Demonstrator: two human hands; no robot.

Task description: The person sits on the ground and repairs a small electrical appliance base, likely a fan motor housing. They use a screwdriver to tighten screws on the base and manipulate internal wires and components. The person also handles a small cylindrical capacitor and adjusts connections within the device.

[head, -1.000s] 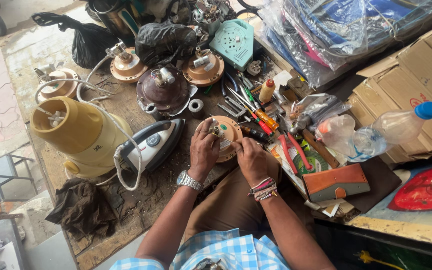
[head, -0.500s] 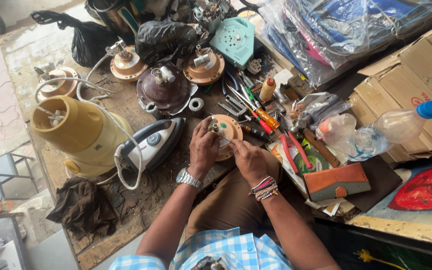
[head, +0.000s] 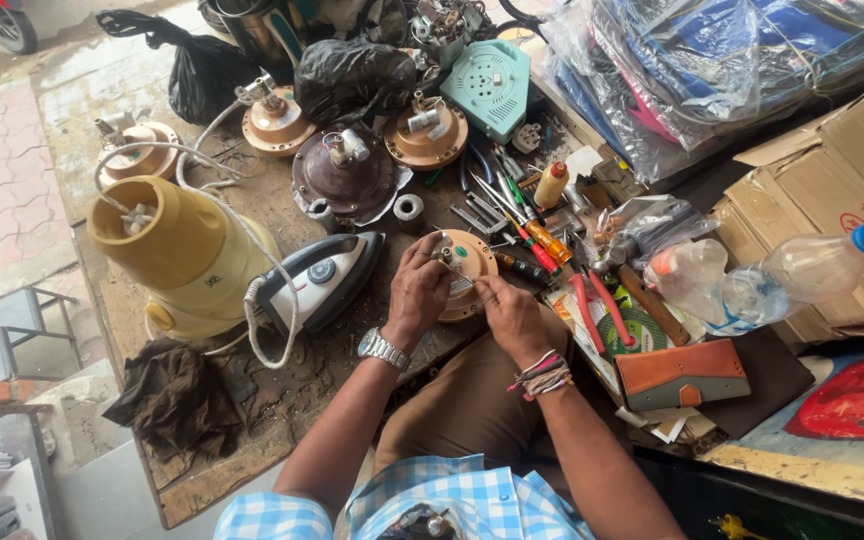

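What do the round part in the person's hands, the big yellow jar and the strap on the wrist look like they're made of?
The round part looks like tan moulded plastic, matte, with small metal fittings on top. The yellow jar appears to be smooth, slightly glossy plastic. The watch strap on the left hand looks like silvery linked metal; it glints.

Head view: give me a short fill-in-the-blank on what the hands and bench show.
1. Both hands work on a round orange ____ base at the bench edge.
2. The left hand wears a metal ____ on its wrist.
3. Left of that hand lies a black and white clothes ____.
4. The clear plastic bottle on the cardboard has a ____ cap.

Missing words: motor; watch; iron; blue
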